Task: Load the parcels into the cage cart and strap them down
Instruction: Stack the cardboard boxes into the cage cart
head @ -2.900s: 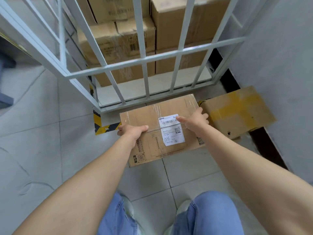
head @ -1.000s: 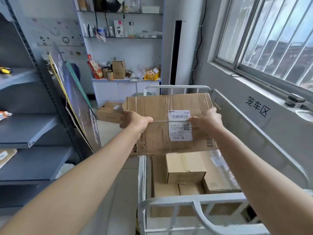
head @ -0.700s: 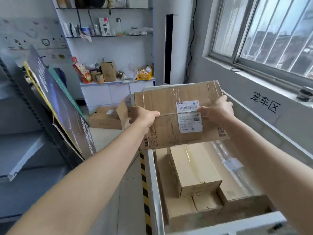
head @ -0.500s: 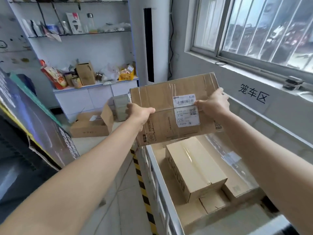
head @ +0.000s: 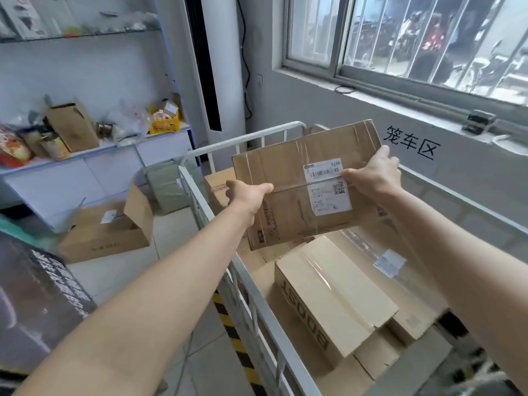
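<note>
I hold a flat brown cardboard parcel [head: 297, 178] with a white shipping label in the air above the white cage cart [head: 200, 195]. My left hand [head: 247, 194] grips its left edge, and my right hand [head: 373, 174] grips its right edge. The parcel is tilted, its far edge higher. Below it, inside the cart, lie several parcels: a pale box [head: 328, 298] printed in black lies on top, and a large tape-wrapped box [head: 400, 281] sits to its right. No strap is in view.
An open cardboard box [head: 108, 230] sits on the floor left of the cart. Yellow-black tape [head: 237, 344] marks the floor along the cart's left rail. A white cabinet [head: 94, 170] with clutter stands at the back left; the grey wall [head: 457, 172] under the window runs along the cart's right.
I lifted the parcel from the floor beside the cart up over its rail. In the last second it has moved farther over the loaded boxes and tilted; both hands keep their grip.
</note>
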Available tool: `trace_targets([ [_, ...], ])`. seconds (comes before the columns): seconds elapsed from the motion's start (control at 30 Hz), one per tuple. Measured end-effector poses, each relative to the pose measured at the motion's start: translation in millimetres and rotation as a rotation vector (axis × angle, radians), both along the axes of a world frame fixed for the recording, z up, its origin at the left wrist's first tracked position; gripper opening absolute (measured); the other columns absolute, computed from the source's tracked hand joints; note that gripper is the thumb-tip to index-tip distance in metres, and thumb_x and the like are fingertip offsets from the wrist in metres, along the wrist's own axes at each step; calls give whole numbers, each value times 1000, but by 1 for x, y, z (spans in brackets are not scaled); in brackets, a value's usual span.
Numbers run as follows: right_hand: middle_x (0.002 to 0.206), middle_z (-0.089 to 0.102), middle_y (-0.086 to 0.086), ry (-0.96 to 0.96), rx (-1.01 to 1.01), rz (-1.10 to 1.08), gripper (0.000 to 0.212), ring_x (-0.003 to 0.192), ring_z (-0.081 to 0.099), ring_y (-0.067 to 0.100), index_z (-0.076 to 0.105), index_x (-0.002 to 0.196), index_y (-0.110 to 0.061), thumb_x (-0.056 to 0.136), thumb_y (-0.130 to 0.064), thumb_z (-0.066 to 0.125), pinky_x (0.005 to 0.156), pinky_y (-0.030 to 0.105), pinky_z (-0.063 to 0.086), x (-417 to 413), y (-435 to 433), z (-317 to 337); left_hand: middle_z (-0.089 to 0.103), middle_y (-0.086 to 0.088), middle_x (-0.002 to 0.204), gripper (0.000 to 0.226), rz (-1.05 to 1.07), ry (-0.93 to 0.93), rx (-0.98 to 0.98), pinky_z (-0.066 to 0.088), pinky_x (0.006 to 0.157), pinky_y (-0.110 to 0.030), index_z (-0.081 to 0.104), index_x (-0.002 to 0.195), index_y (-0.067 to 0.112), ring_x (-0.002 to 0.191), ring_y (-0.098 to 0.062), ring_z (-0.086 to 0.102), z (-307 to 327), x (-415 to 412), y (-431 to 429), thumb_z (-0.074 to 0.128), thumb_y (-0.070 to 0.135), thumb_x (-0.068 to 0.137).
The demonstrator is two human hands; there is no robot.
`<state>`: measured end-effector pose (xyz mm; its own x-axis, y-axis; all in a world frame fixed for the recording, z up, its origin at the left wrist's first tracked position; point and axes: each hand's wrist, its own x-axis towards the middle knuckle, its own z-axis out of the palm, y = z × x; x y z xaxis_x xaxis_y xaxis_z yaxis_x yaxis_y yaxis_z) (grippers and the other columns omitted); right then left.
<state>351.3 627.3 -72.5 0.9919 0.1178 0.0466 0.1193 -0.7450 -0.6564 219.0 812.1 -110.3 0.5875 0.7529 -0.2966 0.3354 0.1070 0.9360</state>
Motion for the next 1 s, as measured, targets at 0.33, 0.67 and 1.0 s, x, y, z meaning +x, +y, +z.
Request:
trace_targets([
  [0.33, 138, 38, 16, 197, -113, 50, 93, 128, 40, 37, 26, 141, -12, 70, -43, 77, 105, 49, 38, 117, 107, -89, 27, -10, 153, 108, 80, 176, -168, 30, 110, -42, 7, 150, 2, 136, -27, 33, -97, 107, 97, 80, 27, 74],
  [0.67, 128, 43, 13, 386, -263, 125, 81, 119, 46, 33, 32, 133, -16, 67, -34, 76, 98, 50, 45, 181, 190, -216, 42, -9, 146, 138, 144, 435, -450, 28, 107, -56, 35, 142, 8, 128, -34, 43, -280, 178, 198, 90, 57, 25],
  [1.0, 132, 42, 14, 552, -337, 188, 79, 121, 45, 34, 33, 135, -11, 70, -29, 74, 97, 49, 46, 223, 261, -328, 57, 0, 119, 68, 117, 574, -452, 33, 72, -41, 45, 130, 5, 75, -22, 52, -290, 203, 237, 79, 28, 76],
])
